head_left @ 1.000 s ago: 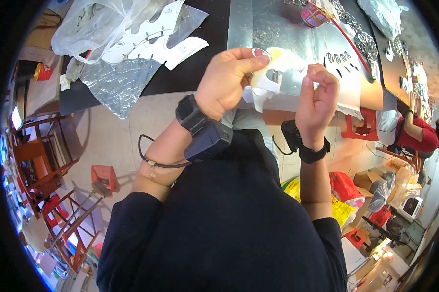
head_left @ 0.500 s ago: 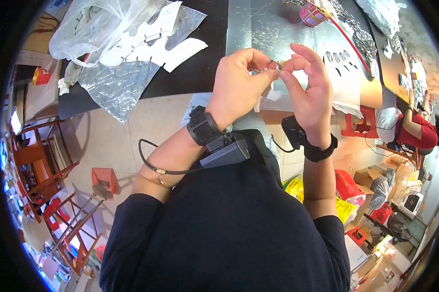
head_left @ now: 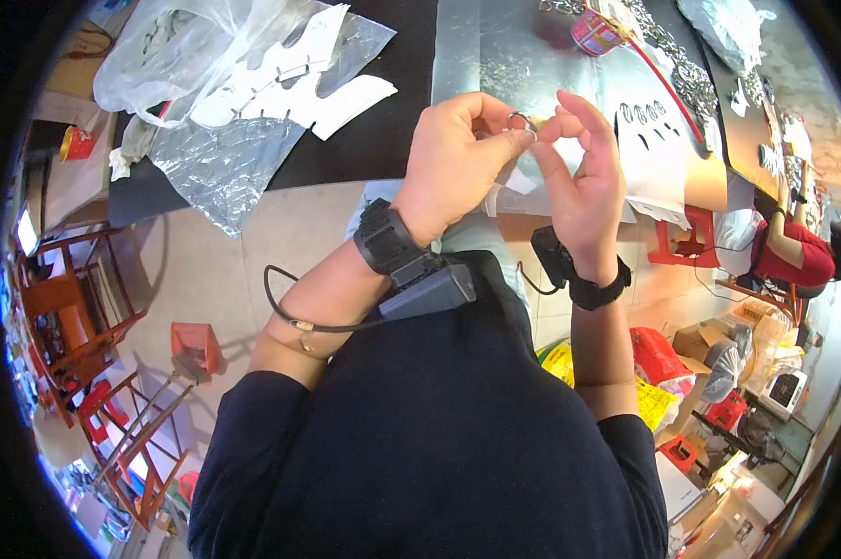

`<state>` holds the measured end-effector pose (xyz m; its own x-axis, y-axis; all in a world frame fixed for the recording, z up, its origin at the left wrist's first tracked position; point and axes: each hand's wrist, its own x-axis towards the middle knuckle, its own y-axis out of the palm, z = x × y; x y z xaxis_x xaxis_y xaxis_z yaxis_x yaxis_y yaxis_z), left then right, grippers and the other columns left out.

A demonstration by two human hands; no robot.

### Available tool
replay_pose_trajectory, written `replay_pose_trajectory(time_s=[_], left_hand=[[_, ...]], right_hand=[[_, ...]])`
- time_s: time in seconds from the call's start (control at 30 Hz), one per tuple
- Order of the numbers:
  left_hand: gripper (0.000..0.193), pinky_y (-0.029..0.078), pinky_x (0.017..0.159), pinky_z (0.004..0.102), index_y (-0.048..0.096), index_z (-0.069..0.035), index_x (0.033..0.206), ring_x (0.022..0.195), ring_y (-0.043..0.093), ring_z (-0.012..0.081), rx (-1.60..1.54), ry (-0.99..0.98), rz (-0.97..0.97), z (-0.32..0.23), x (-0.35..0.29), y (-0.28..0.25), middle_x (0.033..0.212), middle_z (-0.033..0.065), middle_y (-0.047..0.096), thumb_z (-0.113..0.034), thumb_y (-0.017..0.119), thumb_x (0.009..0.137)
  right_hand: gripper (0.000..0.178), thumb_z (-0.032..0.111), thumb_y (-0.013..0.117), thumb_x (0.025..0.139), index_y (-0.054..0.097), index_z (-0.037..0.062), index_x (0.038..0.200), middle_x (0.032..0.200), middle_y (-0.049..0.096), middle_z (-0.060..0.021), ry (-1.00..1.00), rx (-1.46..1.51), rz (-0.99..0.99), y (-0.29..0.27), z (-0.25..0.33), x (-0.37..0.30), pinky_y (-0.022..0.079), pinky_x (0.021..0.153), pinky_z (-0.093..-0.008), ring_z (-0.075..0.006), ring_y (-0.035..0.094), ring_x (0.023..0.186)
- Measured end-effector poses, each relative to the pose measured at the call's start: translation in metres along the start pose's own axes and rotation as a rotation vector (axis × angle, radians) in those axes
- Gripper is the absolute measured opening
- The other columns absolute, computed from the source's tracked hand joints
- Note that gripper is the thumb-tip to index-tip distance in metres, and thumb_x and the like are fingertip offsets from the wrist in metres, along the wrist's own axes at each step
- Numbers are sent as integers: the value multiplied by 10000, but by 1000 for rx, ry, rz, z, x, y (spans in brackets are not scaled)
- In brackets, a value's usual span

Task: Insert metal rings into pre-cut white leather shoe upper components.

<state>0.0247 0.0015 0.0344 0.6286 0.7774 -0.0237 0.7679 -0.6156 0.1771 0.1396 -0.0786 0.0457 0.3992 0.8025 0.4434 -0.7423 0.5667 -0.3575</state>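
A small metal ring [head_left: 521,120] is pinched between the thumb and forefinger of my left hand [head_left: 456,158], above the near edge of the table. My right hand [head_left: 585,182] meets it from the right, thumb and forefinger curled close together beside the ring. Whatever sits between those right fingertips is too small to make out. A small white piece [head_left: 521,181] shows below my left fingertips. To the right, several metal rings [head_left: 642,113] lie in a row on a white sheet [head_left: 667,172], with short dark pieces just below them.
White strips [head_left: 304,102] and a clear plastic bag [head_left: 174,56] cover the table's left part. Far right are a pink tub [head_left: 596,34], a red stick [head_left: 667,79] and metal chains [head_left: 689,79]. A person in red [head_left: 798,247] sits at right, near a red stool [head_left: 683,239].
My right hand has shifted slightly left and down, its thumb and forefinger still by the ring. My left hand keeps its pinch on the ring, nearly unmoved.
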Motion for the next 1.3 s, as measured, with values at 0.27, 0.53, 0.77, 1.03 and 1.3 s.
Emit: replay_pose_trajectory(time_s=[0.27, 0.53, 0.77, 1.03, 1.3], left_hand=[[73, 410, 581, 185, 591, -3, 831, 642, 537, 58, -66, -133, 52, 0, 0, 0, 738, 22, 598, -24, 632, 775], [67, 417, 656, 207, 593, -17, 861, 701, 531, 85, -691, -377, 162, -4, 3, -3, 798, 20, 597, -52, 608, 806], [40, 399, 607, 190, 552, -36, 838, 680, 524, 76, -410, -200, 57, 8, -1, -2, 761, 14, 564, -43, 587, 821], [62, 367, 548, 172, 558, -32, 792, 627, 474, 24, -242, -16, -58, 6, -1, 17, 735, -22, 551, -33, 620, 799], [53, 390, 581, 180, 563, -25, 807, 652, 503, 48, -309, -83, 1, 5, -4, 3, 757, -2, 567, -36, 614, 797]], right_hand=[[434, -19, 637, 667, 540, 68, 1081, 752, 575, -30, 26, -151, 106, -13, 7, 5, 390, 832, -341, -223, 531, 871], [258, -101, 585, 643, 534, 35, 857, 796, 530, -74, -117, 19, -138, 5, 1, -1, 404, 743, -320, -253, 499, 852], [307, 23, 656, 665, 530, 79, 939, 837, 543, -12, -198, -304, -116, -1, 4, -7, 266, 880, -364, -236, 480, 958], [387, 49, 662, 687, 530, 90, 1049, 799, 583, 26, -30, -232, -24, -14, 8, 3, 286, 869, -358, -198, 510, 944], [323, -9, 614, 701, 537, 70, 1005, 783, 567, -5, 47, -106, -15, -3, 11, 1, 332, 816, -336, -203, 523, 865]])
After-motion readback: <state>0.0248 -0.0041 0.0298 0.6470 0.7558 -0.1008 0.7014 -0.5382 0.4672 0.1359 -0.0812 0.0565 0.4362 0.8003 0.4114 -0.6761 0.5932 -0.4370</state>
